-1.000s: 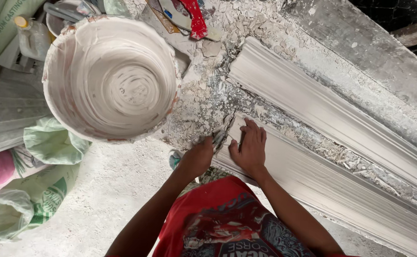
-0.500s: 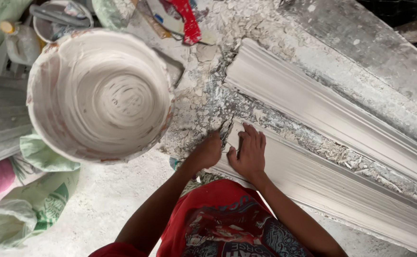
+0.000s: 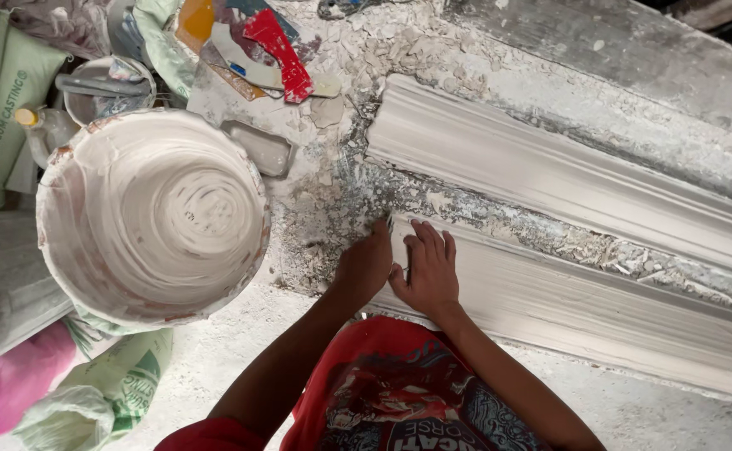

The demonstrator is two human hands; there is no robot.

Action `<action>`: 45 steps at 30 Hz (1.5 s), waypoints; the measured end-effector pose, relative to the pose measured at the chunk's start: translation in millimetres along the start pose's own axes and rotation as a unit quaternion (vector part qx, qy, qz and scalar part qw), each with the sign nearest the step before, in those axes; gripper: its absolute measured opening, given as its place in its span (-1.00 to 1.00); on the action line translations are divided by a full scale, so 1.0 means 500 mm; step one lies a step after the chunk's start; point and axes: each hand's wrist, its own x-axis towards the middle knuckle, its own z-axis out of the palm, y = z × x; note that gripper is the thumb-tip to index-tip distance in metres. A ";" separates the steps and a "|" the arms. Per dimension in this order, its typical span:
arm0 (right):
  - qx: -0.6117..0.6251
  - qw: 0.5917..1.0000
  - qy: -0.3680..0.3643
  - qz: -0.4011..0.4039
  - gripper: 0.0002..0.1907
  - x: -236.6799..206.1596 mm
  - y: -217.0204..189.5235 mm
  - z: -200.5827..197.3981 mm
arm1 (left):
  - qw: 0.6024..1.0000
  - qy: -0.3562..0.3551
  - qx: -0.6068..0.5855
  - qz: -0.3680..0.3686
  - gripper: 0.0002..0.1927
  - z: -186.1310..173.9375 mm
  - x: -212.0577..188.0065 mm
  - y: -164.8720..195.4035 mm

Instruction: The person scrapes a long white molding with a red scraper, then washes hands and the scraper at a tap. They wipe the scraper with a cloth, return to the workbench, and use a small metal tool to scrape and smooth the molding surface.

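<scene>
Bucket (image 3: 153,217) shifted right; hands (image 3: 399,267) still pressing moulding (image 3: 583,301).

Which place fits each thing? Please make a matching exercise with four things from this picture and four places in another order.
Things:
1. white bucket
2. red scraper
3. right hand
4. pink sack

Places:
A. flat on the near end of the nearer plaster moulding
B. bottom left corner, below the bucket
C. left of both hands, coated inside with plaster
D. top of the picture, among the rubble

Pairs: 1-C, 2-D, 3-A, 4-B
</scene>
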 end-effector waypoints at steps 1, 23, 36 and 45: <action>0.001 1.000 0.000 0.000 -0.48 0.000 0.000 -0.002 | 1.000 0.018 -0.022 0.002 -0.29 0.001 0.017 0.004; -0.018 1.000 -0.021 -0.002 -0.17 -0.003 0.008 0.012 | 0.990 0.113 0.050 0.063 -0.68 0.025 0.064 0.059; -0.004 1.000 -0.001 0.004 -0.51 -0.001 -0.005 0.014 | 0.999 -0.041 0.017 -0.019 -0.66 -0.035 -0.161 -0.060; -0.005 1.000 -0.002 0.010 -0.53 0.003 -0.017 0.004 | 0.990 0.084 0.074 0.080 -0.90 0.009 -0.116 -0.056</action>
